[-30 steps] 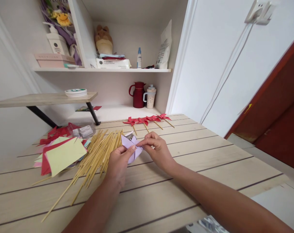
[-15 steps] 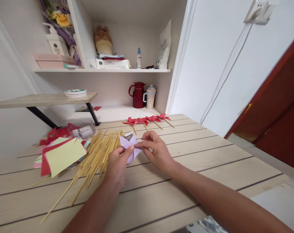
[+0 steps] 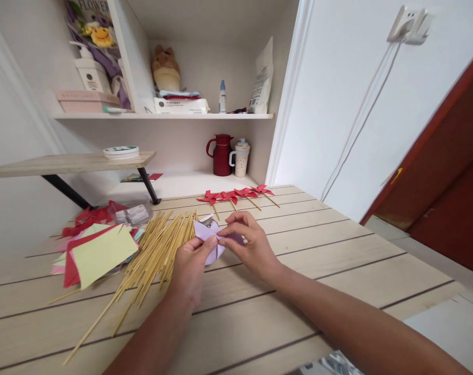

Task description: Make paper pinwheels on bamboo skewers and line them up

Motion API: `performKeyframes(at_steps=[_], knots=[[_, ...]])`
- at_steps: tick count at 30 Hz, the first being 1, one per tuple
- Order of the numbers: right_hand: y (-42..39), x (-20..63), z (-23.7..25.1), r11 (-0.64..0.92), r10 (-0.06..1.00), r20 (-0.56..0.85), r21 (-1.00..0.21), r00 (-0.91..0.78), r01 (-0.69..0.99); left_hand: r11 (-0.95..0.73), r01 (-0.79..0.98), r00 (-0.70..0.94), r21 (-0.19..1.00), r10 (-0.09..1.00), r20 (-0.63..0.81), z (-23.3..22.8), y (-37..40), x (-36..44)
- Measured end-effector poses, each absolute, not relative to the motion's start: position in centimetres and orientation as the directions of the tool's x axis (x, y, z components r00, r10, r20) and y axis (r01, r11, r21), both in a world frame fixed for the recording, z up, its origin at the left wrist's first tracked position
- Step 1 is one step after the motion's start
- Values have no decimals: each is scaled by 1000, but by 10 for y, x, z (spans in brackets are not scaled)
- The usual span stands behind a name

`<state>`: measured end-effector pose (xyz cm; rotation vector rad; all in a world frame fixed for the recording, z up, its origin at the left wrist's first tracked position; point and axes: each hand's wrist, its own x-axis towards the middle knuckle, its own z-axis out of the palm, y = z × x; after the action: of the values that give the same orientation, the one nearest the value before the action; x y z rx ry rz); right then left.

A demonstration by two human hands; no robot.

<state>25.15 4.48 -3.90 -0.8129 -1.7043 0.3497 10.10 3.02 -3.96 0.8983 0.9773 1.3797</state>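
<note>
A purple paper pinwheel (image 3: 213, 253) with folded blades is held up over the table, between both hands. My left hand (image 3: 190, 263) grips its left side, thumb pressed on the paper near the middle. My right hand (image 3: 252, 245) pinches at the pinwheel's centre with thumb and index finger; whether a small part sits between those fingertips I cannot make out. Just behind the pinwheel shows a small shiny metal object (image 3: 206, 220), partly hidden. Thin wooden sticks (image 3: 154, 255) lie in a loose pile beside my left hand.
Red pinwheels on sticks (image 3: 246, 193) lie in a row at the table's back. To the left are stacked coloured paper sheets (image 3: 103, 255) and a clear plastic box (image 3: 133, 212). A small raised shelf (image 3: 72, 162) stands behind them. A red jug (image 3: 222, 156) and a cup (image 3: 241, 159) stand in the cabinet.
My right fingers have shifted slightly left onto the pinwheel's centre, and a purple blade now shows behind them. My left hand keeps its grip. The camera view has tilted slightly.
</note>
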Motion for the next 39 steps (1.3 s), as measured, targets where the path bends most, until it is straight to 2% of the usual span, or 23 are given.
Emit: performKeyframes(at_steps=[10, 14, 21, 28, 35, 39], knots=[[44, 252, -38, 722, 670, 738, -624, -78, 299, 26, -363, -42, 931, 998, -44, -41, 30, 101], [45, 254, -37, 732, 652, 754, -597, -81, 328, 1, -388, -12, 922, 1000, -6, -40, 28, 105], [44, 257, -36, 756, 560, 823, -458, -98, 468, -24, -398, -5, 917, 1000, 24, -39, 25, 108], [42, 255, -39, 756, 488, 860, -328, -153, 566, -25, -334, -110, 942, 994, -13, -38, 25, 110], [43, 255, -39, 740, 524, 838, -360, -151, 568, -38, -308, -176, 951, 984, -18, -32, 23, 110], [41, 258, -31, 731, 595, 798, -487, -98, 478, -45, -290, -202, 956, 979, -16, -31, 24, 107]])
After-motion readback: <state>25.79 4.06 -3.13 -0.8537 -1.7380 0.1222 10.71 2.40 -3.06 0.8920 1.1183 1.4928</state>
